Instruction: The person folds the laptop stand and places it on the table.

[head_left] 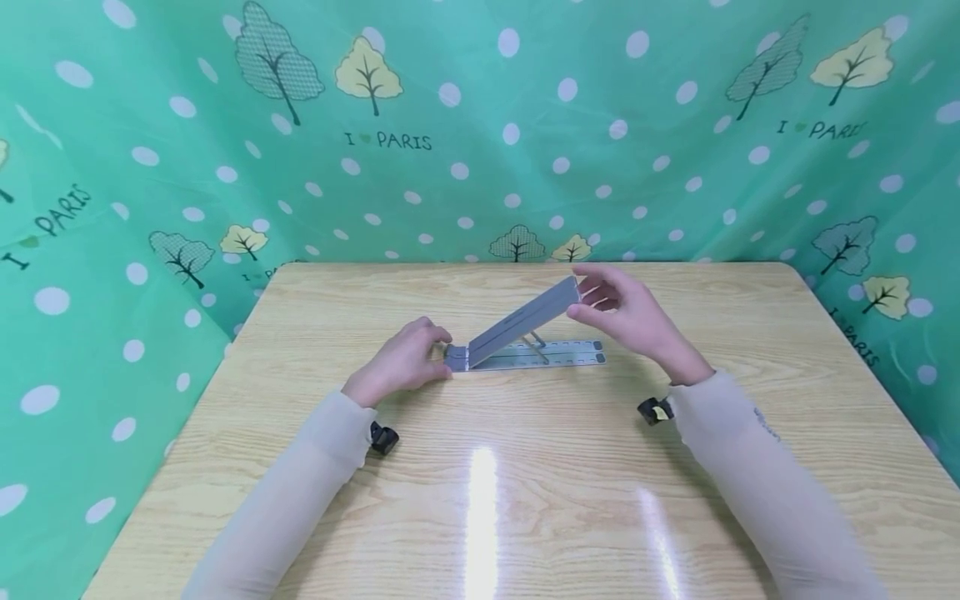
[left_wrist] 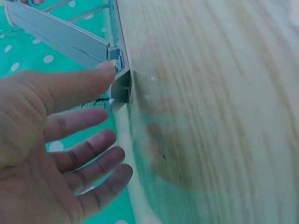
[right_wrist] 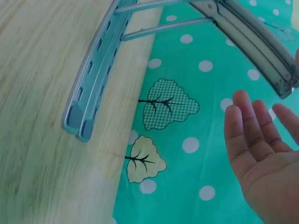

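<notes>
A grey folding laptop stand point(head_left: 525, 321) lies on the table, its slotted base point(head_left: 577, 353) flat and its top plate point(left_wrist: 60, 35) tilted up to the right on thin support struts point(right_wrist: 163, 29). My left hand point(head_left: 405, 357) holds the hinged left end, thumb on the near edge and index finger on the far edge. In the left wrist view its thumb point(left_wrist: 84, 86) touches the stand near the hinge, while the other fingers are loosely bent. At the raised end, my right hand point(head_left: 626, 310) grips the plate between thumb and index finger. Its thumb's contact is out of the right wrist view.
The wooden table point(head_left: 555, 483) extends around the stand. A green dotted cloth point(head_left: 480, 183) with printed trees hangs behind and beside it. Black wrist cameras point(head_left: 384, 438) sit at both sleeve cuffs.
</notes>
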